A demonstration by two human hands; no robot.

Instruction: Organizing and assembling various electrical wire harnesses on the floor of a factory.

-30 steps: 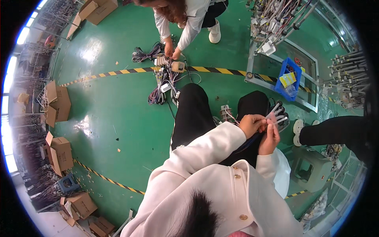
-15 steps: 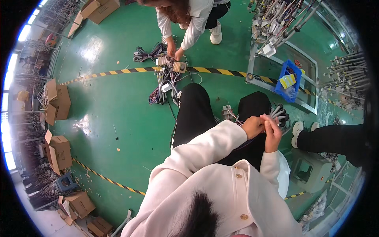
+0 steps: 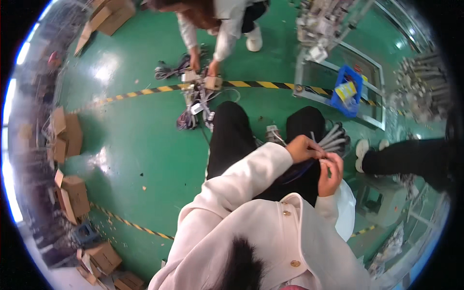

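Above my right knee, my left hand (image 3: pixel 303 149) and my right hand (image 3: pixel 331 173) meet at the fingertips. Both are closed in a pinch, and whatever lies between the fingers is too small to make out. Just beyond them, beside my right knee, is a bundle of thick grey cables (image 3: pixel 333 138). Thin dark wires (image 3: pixel 296 173) run across my lap under my left wrist. Between my knees stands a pale connector block (image 3: pixel 272 130) with light wires coming from it.
Across from me a co-worker's hands (image 3: pixel 211 69) handle beige boxes with wire harnesses (image 3: pixel 195 96) on the green floor. A blue bin (image 3: pixel 347 92) rests on a metal frame (image 3: pixel 309 92). Another person's leg (image 3: pixel 403 158) and a grey stool (image 3: pixel 382 200) are at right; cardboard boxes (image 3: pixel 75 193) line the left.
My right hand has turned and lowered slightly, its fingers now curled toward the left fingertips. The whole view has shifted a little, blurring the edges.
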